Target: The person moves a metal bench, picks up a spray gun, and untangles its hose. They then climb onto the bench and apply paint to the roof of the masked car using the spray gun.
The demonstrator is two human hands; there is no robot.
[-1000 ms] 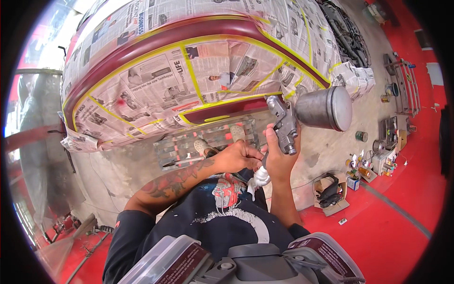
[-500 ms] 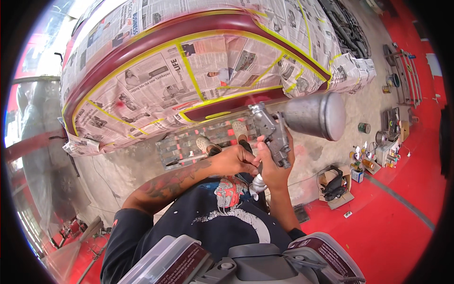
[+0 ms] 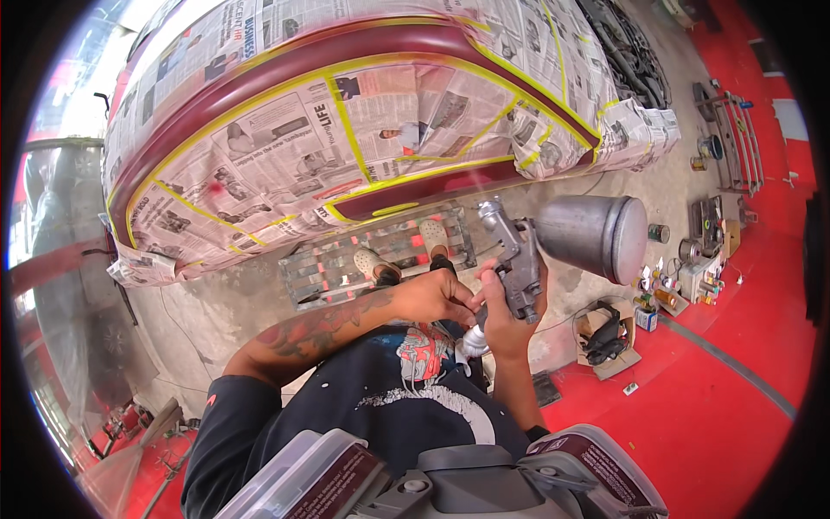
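My right hand (image 3: 510, 327) is wrapped round the handle of a grey metal spray gun (image 3: 512, 264), whose nozzle tilts away from me. A big silvery paint cup (image 3: 590, 235) juts out from the gun's right side. Close against the handle's lower end, my left hand (image 3: 435, 297) has its fingers pinched together; what they grip is hidden. Below the handle sits a pale ribbed hose end (image 3: 475, 340). Beyond the gun stands a dark red car body panel (image 3: 346, 48), its inner areas masked with newspaper (image 3: 277, 143) and yellow tape (image 3: 347, 130).
A slatted pallet (image 3: 324, 270) lies under my clog-shod feet. To the right are an open cardboard box (image 3: 616, 363) with a black thing in it, several cans and bottles (image 3: 661, 294), and a metal rack (image 3: 742, 143). Plastic sheeting (image 3: 65, 259) hangs at the left.
The spray gun and my right hand have moved right and slightly toward me. My left hand has stayed beside the handle, shifting slightly. The view has turned a little.
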